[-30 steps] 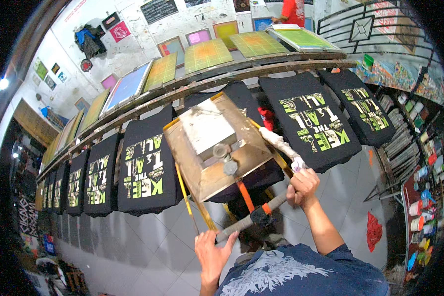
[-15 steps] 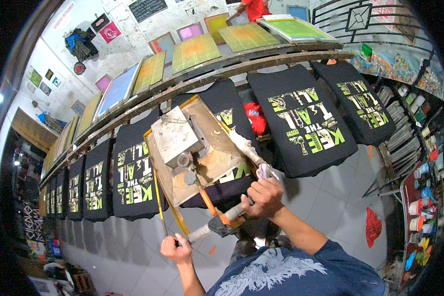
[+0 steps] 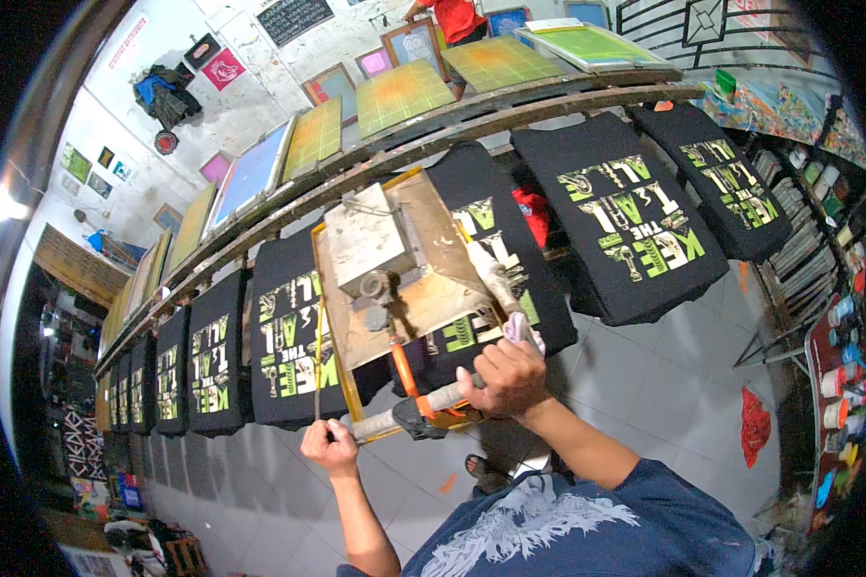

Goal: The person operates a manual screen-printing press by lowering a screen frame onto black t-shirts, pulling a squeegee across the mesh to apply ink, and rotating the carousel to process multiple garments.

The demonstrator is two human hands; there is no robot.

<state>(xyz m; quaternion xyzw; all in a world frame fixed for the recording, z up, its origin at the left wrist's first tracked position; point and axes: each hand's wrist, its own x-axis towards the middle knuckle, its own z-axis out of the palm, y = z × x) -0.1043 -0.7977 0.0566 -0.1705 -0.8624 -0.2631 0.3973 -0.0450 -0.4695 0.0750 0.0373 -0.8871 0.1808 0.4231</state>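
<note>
My left hand [image 3: 329, 446] and right hand [image 3: 508, 379] are curled around the wrapped handle [image 3: 443, 398], the metal hood [image 3: 435, 236] held out over two black shirts [image 3: 284, 322]; I'd grip evenly and hold it level.

A wrapped grey bar [image 3: 379, 425] is gripped near its left end by the left hand [image 3: 329, 446] and near its right by the right hand [image 3: 508, 381]. The attached metal panel [image 3: 441, 248] is held above printed black shirts [image 3: 610, 274]. Yellow gridded boards [image 3: 404, 97] are ranged beyond; red cloth [image 3: 755, 428] is seen on the floor [image 3: 649, 409], right.
</note>
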